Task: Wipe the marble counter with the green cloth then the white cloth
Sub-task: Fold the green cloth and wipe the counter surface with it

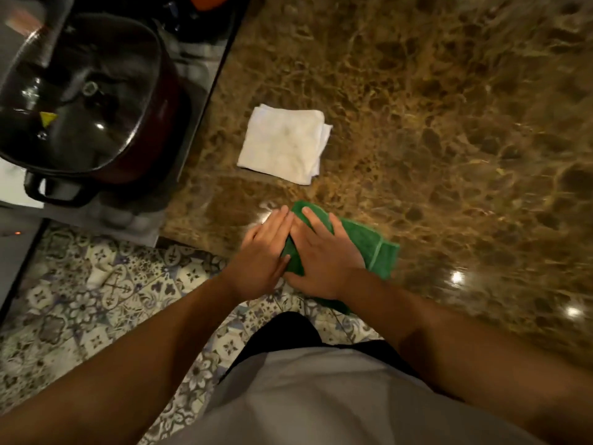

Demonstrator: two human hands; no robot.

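Observation:
A green cloth (375, 248) lies at the near edge of the brown marble counter (449, 123). My right hand (324, 255) lies flat on top of it, fingers spread and pointing away from me. My left hand (263, 255) rests flat beside it, its inner edge on the cloth's left side and its fingertips on the marble. A folded white cloth (284, 144) lies on the counter beyond my hands, untouched.
A dark lidded pot (80, 101) with a black handle stands on the stove at the left, next to the counter's left edge. Patterned floor tiles (96, 300) show below the counter's near edge. Light glints on the marble at the right.

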